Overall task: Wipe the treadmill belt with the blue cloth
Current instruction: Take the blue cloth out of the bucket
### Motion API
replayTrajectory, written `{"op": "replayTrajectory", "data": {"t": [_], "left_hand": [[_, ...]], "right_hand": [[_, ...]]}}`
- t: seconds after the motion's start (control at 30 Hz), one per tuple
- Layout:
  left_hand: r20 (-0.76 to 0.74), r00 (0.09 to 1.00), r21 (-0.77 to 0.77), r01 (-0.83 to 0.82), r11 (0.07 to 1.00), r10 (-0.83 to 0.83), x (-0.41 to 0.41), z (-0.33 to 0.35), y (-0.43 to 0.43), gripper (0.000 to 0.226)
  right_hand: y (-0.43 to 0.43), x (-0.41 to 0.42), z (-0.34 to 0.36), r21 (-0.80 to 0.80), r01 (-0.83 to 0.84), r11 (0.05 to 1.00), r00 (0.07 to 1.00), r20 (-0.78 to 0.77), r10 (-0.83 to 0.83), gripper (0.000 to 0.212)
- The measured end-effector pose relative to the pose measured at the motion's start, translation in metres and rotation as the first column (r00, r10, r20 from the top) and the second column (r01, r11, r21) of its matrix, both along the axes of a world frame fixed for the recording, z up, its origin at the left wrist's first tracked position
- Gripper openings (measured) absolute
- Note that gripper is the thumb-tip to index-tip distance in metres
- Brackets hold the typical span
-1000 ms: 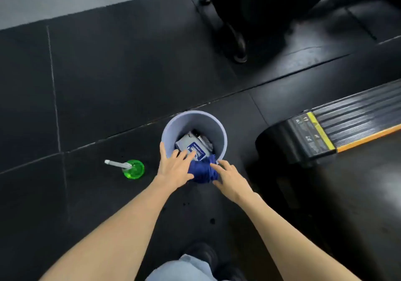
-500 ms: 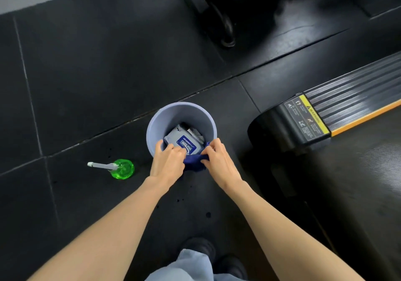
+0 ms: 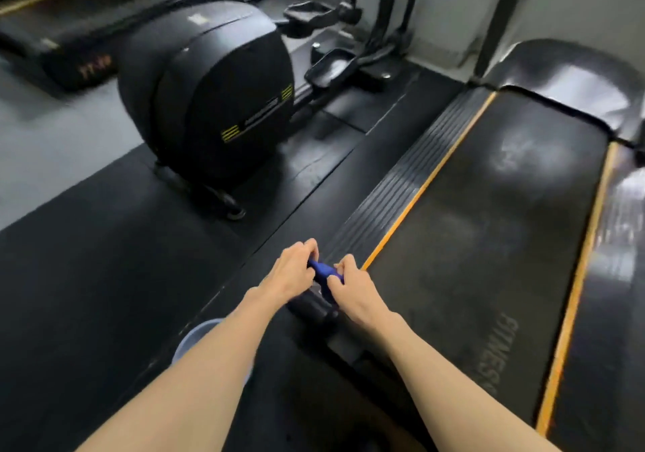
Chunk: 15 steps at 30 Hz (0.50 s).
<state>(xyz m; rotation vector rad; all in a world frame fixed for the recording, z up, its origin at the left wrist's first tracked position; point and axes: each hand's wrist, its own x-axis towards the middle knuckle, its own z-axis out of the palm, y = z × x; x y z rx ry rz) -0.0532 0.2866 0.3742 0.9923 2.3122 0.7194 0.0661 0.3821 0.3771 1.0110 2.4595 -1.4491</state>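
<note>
A small bunched blue cloth (image 3: 324, 270) is stretched between my two hands, held in the air above the near left corner of the treadmill. My left hand (image 3: 292, 270) grips its left end with curled fingers. My right hand (image 3: 352, 286) pinches its right end. The black treadmill belt (image 3: 488, 242) runs away to the right of my hands, edged by orange stripes, with a ribbed side rail (image 3: 394, 190) along its left. Most of the cloth is hidden inside my hands.
A grey bucket (image 3: 195, 338) stands on the dark rubber floor under my left forearm, mostly hidden. A black elliptical machine (image 3: 209, 95) stands ahead on the left. Another treadmill (image 3: 52, 33) lies at the far left. The treadmill's motor hood (image 3: 576, 81) rises at the back right.
Both hands lifted the blue cloth out of the bucket and carried it up and right to the treadmill's corner. The view swung up from the floor to the treadmill.
</note>
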Motion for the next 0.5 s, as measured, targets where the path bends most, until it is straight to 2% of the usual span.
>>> {"op": "replayTrajectory", "data": {"t": [0.03,0.1,0.2,0.23,0.3,0.4,0.5], "left_hand": [[0.011,1.0,0.034,0.023,0.999,-0.024,0.005,0.019,0.025,0.021],[0.027,0.997,0.08,0.069,0.994,-0.071,0.016,0.055,0.076,0.022],[0.031,0.98,0.119,0.194,0.974,-0.199,0.039,0.099,0.149,0.026],[0.031,0.967,0.125,0.246,0.961,-0.251,0.047,0.112,0.174,0.025],[0.015,0.931,0.119,0.361,0.925,-0.365,0.067,0.14,0.223,0.02],[-0.007,0.86,0.129,0.507,0.852,-0.51,0.096,0.177,0.287,0.023],[0.044,0.858,0.165,0.5,0.85,-0.512,0.113,0.196,0.337,0.044]], "right_hand": [[0.016,0.005,0.02,-0.125,0.118,0.985,0.993,0.015,-0.117,0.018],[0.059,0.015,0.051,-0.379,0.327,0.866,0.94,0.032,-0.341,0.04],[0.136,0.045,0.078,-0.538,0.477,0.695,0.847,0.071,-0.526,0.064],[0.162,0.057,0.088,-0.53,0.49,0.692,0.837,0.064,-0.544,0.056],[0.209,0.087,0.118,-0.44,0.462,0.77,0.859,0.005,-0.512,0.029],[0.28,0.121,0.15,-0.158,0.478,0.864,0.869,-0.06,-0.492,0.019],[0.332,0.141,0.174,0.105,0.501,0.859,0.863,-0.14,-0.486,0.015]]}}
